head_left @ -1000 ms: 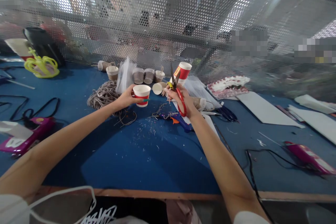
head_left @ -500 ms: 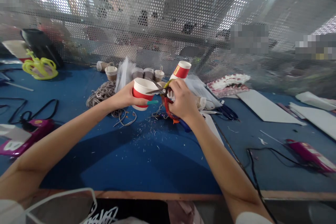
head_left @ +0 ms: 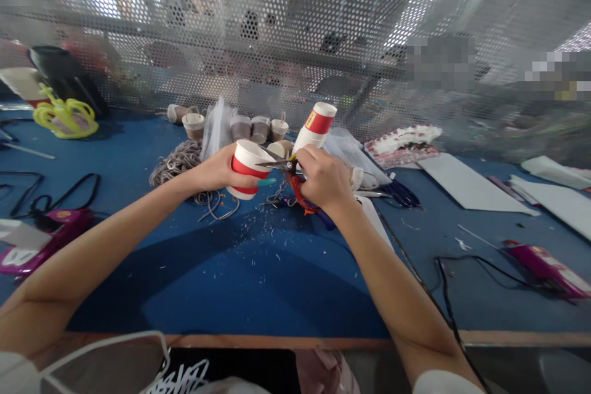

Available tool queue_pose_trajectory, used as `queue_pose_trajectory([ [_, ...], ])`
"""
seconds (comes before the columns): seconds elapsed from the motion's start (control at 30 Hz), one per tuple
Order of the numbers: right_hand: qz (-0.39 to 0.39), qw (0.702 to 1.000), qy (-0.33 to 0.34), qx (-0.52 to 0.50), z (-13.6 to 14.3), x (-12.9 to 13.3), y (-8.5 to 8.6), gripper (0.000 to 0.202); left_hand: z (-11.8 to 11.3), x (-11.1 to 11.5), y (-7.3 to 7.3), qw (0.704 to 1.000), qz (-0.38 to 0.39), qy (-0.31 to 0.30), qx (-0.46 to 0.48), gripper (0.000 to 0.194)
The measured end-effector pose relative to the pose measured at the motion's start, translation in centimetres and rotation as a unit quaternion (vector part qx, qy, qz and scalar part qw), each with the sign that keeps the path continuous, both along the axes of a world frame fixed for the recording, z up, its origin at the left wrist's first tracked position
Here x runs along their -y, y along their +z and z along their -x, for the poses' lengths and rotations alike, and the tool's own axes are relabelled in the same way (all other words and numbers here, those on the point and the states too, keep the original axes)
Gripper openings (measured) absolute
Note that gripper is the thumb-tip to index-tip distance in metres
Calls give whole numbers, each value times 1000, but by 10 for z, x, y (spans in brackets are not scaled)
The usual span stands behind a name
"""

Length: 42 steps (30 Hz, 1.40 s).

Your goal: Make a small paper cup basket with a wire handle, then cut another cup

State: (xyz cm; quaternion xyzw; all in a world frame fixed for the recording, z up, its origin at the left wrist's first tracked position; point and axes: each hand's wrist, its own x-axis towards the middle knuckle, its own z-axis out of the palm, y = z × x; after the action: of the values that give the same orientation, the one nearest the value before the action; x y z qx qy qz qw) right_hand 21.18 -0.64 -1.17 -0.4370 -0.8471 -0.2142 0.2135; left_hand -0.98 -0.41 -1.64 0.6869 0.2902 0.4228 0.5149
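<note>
My left hand (head_left: pixel 220 171) is wrapped round a red and white paper cup (head_left: pixel 248 163), held tilted above the table with its mouth up. A teal thumbnail shows on the cup's front. In my right hand (head_left: pixel 323 177) is a pair of scissors (head_left: pixel 292 165) with red and yellow at the handles. Their blades point left and lie parted at the cup's rim; whether they have cut into the paper I cannot tell. Just behind my right hand stands a leaning stack of paper cups (head_left: pixel 316 126), upside down.
Grey cord (head_left: pixel 175 163) lies in a heap left of the cup, with small wrapped pots (head_left: pixel 194 125) behind. Purple glue guns (head_left: pixel 547 268) with black cables lie at both sides. White boards (head_left: pixel 475 183) rest at right. A perforated metal screen (head_left: pixel 295 31) closes the back.
The cup has tipped slightly and its base sits a little lower. The scissors stay at its rim with the blades still apart. The view has shifted a little.
</note>
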Motion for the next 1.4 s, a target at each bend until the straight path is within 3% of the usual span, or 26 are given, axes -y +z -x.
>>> queue_pose_trajectory([
  [0.53, 26, 999, 18, -23, 2, -3, -9, 9, 10, -6, 2, 999, 22, -8, -23, 42],
  [0.7, 20, 999, 29, -32, 9, 2, -10, 24, 7, -5, 1, 1000, 14, -8, 9, 32],
  [0.9, 9, 1000, 23, -11, 13, 5, -11, 27, 3, 0, 4, 999, 19, -48, -14, 25],
  [1.17, 23, 1000, 11, 4, 16, 5, -14, 24, 7, 1, 4, 995, -7, -75, -66, 36],
  [1.4, 19, 1000, -13, 14, 12, 5, -16, 21, 8, -1, 3, 994, 18, -69, -84, 45],
])
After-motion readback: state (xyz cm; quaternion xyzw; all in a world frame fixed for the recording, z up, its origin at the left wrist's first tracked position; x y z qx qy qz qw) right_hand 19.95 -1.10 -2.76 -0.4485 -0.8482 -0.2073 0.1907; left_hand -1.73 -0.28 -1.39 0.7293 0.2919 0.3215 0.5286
